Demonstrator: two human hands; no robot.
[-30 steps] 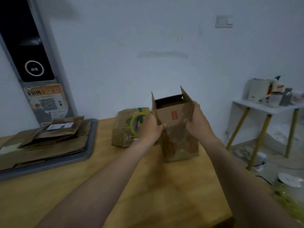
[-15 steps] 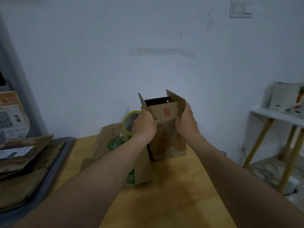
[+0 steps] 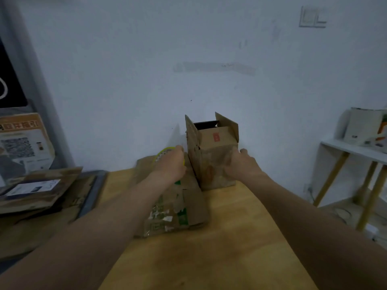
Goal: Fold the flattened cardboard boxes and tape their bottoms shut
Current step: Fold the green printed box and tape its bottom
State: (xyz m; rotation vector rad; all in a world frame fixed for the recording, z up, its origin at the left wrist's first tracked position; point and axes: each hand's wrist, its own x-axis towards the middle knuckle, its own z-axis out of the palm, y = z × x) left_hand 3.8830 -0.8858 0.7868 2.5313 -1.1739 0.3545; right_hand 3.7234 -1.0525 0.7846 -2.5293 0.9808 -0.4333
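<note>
A small folded cardboard box (image 3: 211,143) stands upright at the far edge of the wooden table (image 3: 209,248), close to the wall, with its top flaps open. My right hand (image 3: 243,166) grips its lower right front corner. My left hand (image 3: 171,164) is off the box and curls over a yellow-green tape roll (image 3: 160,154) just to the left of it. The roll sits at the far end of a second brown box (image 3: 178,208) with green print, which lies on its side. Most of the roll is hidden by my hand.
A grey tray (image 3: 92,197) at the left holds a stack of flattened cardboard boxes (image 3: 35,191). A white side table (image 3: 351,151) with yellow legs stands to the right, beyond the table edge. The wall is right behind the upright box.
The upright box has been set further back by the wall. My left hand has left its side and moved left onto the tape roll. My right hand has slid lower on the box.
</note>
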